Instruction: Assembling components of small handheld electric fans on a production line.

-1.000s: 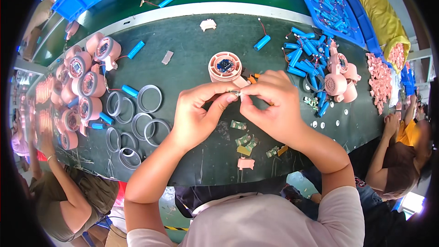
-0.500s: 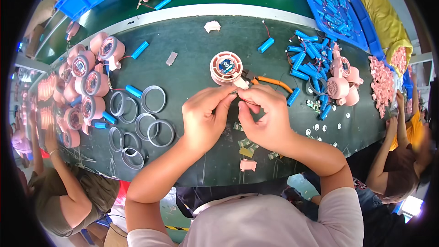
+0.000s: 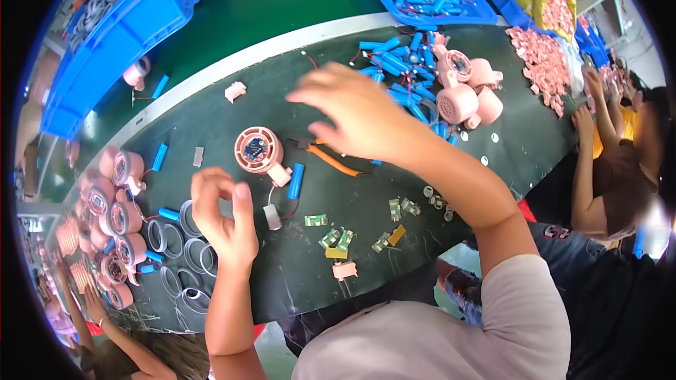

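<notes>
My left hand (image 3: 227, 217) is held with curled fingers and the thumb apart, nothing visible in it, near the grey rings (image 3: 199, 257). Just beyond it stands a pink round housing (image 3: 259, 150) with a blue circuit board (image 3: 255, 149) inside. Wires run from the housing's stub to a small grey block (image 3: 272, 217) and a blue cylindrical battery (image 3: 296, 181) lying beside it. My right hand (image 3: 359, 112), slightly blurred, reaches over the table with spread fingers, near the pile of blue batteries (image 3: 401, 63). Orange-handled pliers (image 3: 334, 162) lie below it.
Several pink housings (image 3: 127, 218) crowd the left; more (image 3: 461, 102) sit right of the batteries. Small green circuit boards (image 3: 331, 238) and a pink piece (image 3: 344, 270) lie near the front edge. Blue bins (image 3: 134, 56) stand at the back. Co-workers' arms (image 3: 588, 123) show on both sides.
The view has turned, so table things appear further left. My hands were pinched together at the housing's stub; now they are apart, the right one farther out over the table.
</notes>
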Demonstrator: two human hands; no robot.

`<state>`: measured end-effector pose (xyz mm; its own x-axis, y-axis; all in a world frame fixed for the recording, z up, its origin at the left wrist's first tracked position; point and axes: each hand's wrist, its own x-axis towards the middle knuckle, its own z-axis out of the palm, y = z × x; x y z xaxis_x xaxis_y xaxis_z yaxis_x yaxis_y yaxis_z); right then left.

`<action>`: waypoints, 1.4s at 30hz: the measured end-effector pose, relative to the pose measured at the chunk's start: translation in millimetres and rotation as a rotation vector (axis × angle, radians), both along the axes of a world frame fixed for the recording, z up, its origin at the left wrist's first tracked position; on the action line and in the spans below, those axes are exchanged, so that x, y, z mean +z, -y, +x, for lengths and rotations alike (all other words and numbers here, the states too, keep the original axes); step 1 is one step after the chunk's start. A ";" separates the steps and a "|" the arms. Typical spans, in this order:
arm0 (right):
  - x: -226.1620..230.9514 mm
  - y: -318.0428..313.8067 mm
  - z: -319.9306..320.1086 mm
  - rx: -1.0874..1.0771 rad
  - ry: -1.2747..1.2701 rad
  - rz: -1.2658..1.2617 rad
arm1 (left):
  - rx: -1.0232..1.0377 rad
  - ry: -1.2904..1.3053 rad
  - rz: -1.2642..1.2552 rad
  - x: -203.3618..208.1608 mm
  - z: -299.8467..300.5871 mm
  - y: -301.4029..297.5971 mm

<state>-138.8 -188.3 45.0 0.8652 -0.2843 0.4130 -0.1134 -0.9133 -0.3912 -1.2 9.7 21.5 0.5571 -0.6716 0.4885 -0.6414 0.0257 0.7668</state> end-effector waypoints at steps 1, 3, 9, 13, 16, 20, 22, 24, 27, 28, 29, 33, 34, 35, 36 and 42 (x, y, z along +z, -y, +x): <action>15.6 0.3 -15.8 -0.070 -0.096 -0.083 | 0.088 -0.034 0.020 -6.0 3.2 0.3; 30.0 -7.7 -43.8 -0.224 -0.322 -0.211 | 0.252 -0.091 0.060 -11.2 3.7 -0.6; 5.8 25.8 -96.0 -0.294 -0.385 -0.260 | -0.002 0.045 0.175 -33.7 -5.1 28.1; 40.1 8.7 -78.2 -0.256 -0.095 0.150 | -0.199 -0.407 0.062 -25.5 -3.7 13.4; 25.3 16.7 -69.1 -0.256 -0.047 0.256 | -0.324 -0.630 -0.054 -14.0 -9.0 6.5; 11.2 27.8 -62.8 -0.244 0.016 0.760 | -0.407 -0.789 -0.114 -2.2 -9.0 3.1; 5.6 33.6 -62.1 -0.265 0.007 0.811 | -0.395 -0.805 -0.149 -3.4 -9.4 4.1; 2.9 38.1 -66.8 -0.180 0.175 1.065 | -0.390 -0.828 -0.185 -3.9 -10.4 4.9; 10.1 45.6 -68.6 -0.211 0.220 0.998 | -0.395 -0.883 -0.172 -6.4 -9.4 5.2; 10.8 44.0 -65.9 -0.216 0.234 0.981 | -0.379 -0.879 -0.164 -7.4 -9.0 4.9; 16.0 37.6 -69.6 -0.237 0.296 0.905 | -0.364 -0.874 -0.157 -8.5 -9.0 3.7; 36.9 46.9 -80.5 -0.374 0.370 0.719 | -0.308 -0.884 -0.156 -7.9 -7.3 2.9; 29.2 57.8 -80.3 -0.332 0.224 0.725 | -0.310 -0.866 -0.141 -9.0 -5.4 3.6; 24.1 56.7 -88.6 -0.462 0.189 0.616 | -0.311 -0.848 -0.126 -10.0 -5.4 3.6; 24.9 56.5 -98.3 -0.517 0.226 0.483 | -0.318 -0.859 -0.149 -9.3 -11.0 3.4; 24.1 76.1 -109.3 -0.528 0.294 0.625 | -0.313 -0.834 -0.135 -10.4 -11.7 3.3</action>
